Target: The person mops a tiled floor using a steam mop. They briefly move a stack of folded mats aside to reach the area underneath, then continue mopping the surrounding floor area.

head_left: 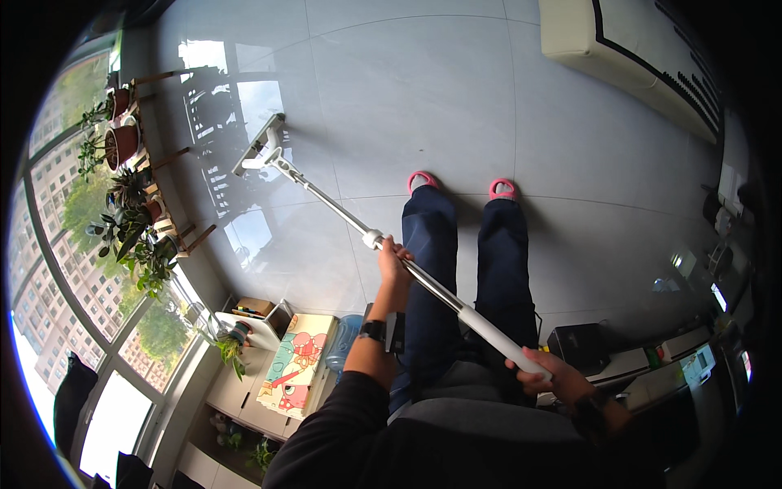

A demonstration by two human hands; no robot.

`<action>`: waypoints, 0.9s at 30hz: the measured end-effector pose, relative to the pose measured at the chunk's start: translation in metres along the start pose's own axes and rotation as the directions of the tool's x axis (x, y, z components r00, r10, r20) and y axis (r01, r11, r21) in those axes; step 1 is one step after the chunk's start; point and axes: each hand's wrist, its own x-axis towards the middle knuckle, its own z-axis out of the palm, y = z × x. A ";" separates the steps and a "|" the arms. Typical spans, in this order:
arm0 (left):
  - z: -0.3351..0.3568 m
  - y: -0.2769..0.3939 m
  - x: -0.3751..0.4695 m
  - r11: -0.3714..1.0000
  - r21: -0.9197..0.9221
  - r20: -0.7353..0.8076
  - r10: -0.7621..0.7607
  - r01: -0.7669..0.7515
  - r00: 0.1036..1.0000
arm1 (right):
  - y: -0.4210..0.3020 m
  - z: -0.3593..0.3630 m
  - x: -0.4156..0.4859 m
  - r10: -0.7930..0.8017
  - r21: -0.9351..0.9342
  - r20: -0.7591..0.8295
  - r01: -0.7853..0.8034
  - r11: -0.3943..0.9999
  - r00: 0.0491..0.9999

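Observation:
Both of my hands are on a long-handled mop (339,211) that slants from my lap up to the left. My left hand (394,260) wraps the metal pole just below its white collar (372,239). Near the end of the pole, my right hand (544,373) closes around the white grip (498,337). The flat mop head (259,145) rests on the grey tiled floor (415,91) at the far left, over bright window reflections. Its underside is hidden against the tiles.
A wooden plant stand (183,241) with several potted plants (124,143) lines the window at left. Nearby are a low cabinet (244,388), a folded printed mat (297,363) and a blue water bottle (344,345). A cream sofa (568,36) stands at upper right, a black box (577,348) at lower right.

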 end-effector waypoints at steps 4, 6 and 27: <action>0.023 0.065 0.032 0.985 -0.017 0.125 0.172 -0.172 0.977 | -0.042 0.016 0.063 -0.045 -0.022 -0.011 0.044 0.999 0.999; 0.025 0.084 0.038 0.990 -0.001 0.077 0.141 -0.141 0.987 | -0.050 0.022 0.079 0.003 -0.013 0.030 -0.002 1.000 1.000; 0.043 0.093 0.083 0.918 0.113 0.158 0.362 -0.381 0.919 | -0.097 0.056 0.118 -0.057 -0.400 -0.079 0.021 0.916 0.995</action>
